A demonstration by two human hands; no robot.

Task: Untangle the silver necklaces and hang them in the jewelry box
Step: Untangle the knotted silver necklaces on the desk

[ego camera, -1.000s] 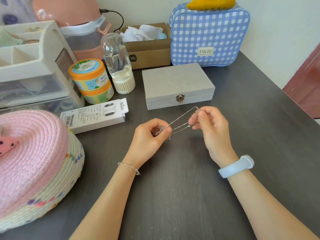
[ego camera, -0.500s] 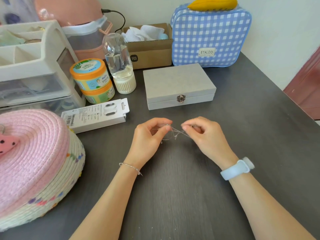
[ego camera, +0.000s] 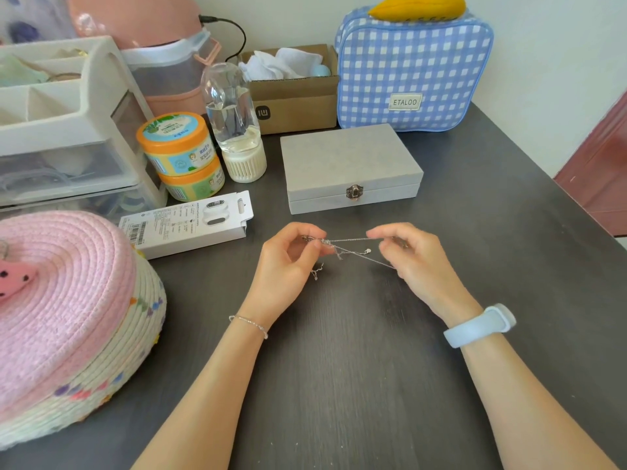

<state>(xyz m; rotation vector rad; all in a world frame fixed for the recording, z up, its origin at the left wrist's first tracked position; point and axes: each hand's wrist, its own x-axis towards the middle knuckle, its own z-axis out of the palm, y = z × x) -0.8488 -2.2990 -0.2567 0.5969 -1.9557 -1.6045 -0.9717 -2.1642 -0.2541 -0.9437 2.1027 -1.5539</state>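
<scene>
Silver necklaces (ego camera: pixel 351 247) very thin, strands hard to separate by eye; knot partly hidden behind left fingertips. Left hand (ego camera: pixel 288 262) pinches tangled end, small loose piece hangs under it. Right hand (ego camera: pixel 415 257) pinches stretched chains, grip point hidden by curled fingers. Chains taut between hands, above dark wood-grain desk (ego camera: pixel 356 385). Grey flat rectangular jewelry box (ego camera: pixel 349 164) behind, lid closed, small metal clasp at front.
</scene>
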